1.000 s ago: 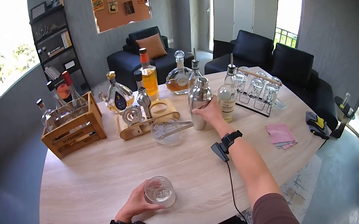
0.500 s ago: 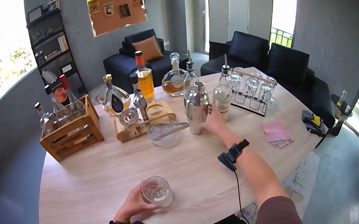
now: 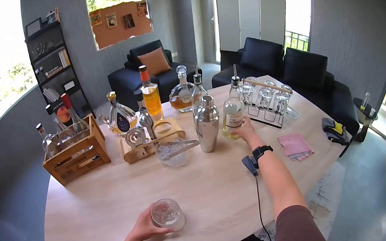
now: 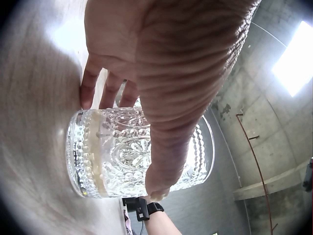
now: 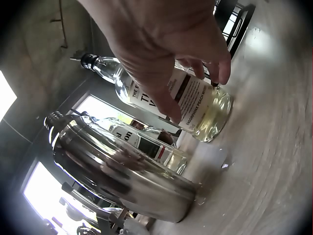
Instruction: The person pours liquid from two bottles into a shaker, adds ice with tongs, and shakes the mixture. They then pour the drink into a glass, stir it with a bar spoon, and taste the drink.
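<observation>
My left hand [image 3: 147,224] holds a clear patterned glass [image 4: 122,152] on the table near the front edge. In the left wrist view the thumb lies along the near side, the fingers behind. Clear ice or liquid shows inside from above. My right hand [image 3: 249,132] is at a clear whisky bottle [image 3: 232,112] with pale yellow liquid and a metal pour spout. The right wrist view shows its thumb across the label, with fingers round the other side [image 5: 222,73]. Left of this bottle stands a closed silver cocktail shaker [image 3: 205,128], apart from both hands.
An ice bowl [image 3: 171,154] with tongs, a wooden bar-tool stand [image 3: 137,156] and several bottles stand left of the shaker. A wooden crate [image 3: 76,164] of bottles is further left. Behind the whisky bottle is a glass rack [image 3: 265,121]; a pink cloth [image 3: 295,145] lies right.
My right hand has let go of the shaker, which stands slightly nearer me, and moved right to the whisky bottle. My left hand stays on the glass.
</observation>
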A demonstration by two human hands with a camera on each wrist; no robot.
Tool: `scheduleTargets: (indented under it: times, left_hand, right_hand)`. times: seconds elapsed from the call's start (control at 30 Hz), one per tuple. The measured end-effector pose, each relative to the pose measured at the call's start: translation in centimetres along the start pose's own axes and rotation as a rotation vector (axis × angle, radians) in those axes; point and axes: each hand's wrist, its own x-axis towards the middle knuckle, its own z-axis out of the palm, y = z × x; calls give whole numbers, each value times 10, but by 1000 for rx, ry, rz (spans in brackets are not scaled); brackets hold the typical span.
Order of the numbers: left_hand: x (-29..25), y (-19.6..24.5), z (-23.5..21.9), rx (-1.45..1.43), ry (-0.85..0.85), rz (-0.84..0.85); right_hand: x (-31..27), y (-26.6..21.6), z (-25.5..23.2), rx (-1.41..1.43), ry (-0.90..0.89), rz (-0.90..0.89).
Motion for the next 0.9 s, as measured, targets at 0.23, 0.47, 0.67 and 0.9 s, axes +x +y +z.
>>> scheduleTargets:
  times: [0.23,0.47,0.67,0.9]
  left_hand:
    - [0,3,2,-55,-4,2]
    - [1,5,2,-5,0,3]
    - [0,0,0,33,10,26]
    - [0,-1,2,3,23,24]
  right_hand:
    - [16,20,28,-190,189,12]
    - [-12,-21,33,-298,244,87]
    - [-6,-24,49,-391,322,127]
    - [-5,-16,52,-354,336,50]
